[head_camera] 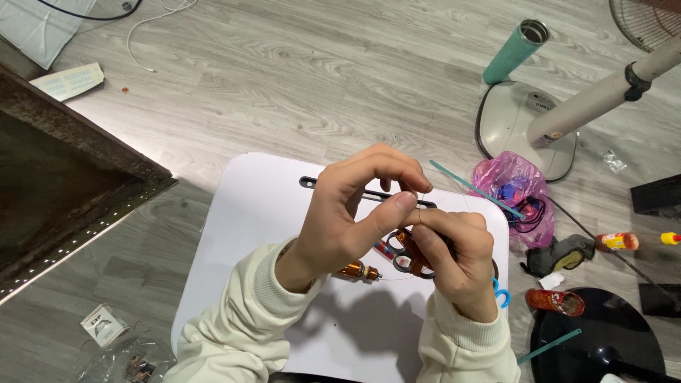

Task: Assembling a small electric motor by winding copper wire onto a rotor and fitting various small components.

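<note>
Now both hands work above the white plastic table (269,213): left hand (347,220) pinching fine copper wire (418,214), right hand (457,252) clamped on a copper-wound black coil (410,254). Likely the wire snaps if pulled too hard

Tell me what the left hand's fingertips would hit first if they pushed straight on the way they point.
Likely the right hand: the left hand points its fingertips right and slightly down, already pinching a thin wire at the right hand's fingers. Depth is unclear.

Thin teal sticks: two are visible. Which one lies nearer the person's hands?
The thin teal stick angled past the pink plastic bag; the other teal stick lies beside the black round base.
</note>
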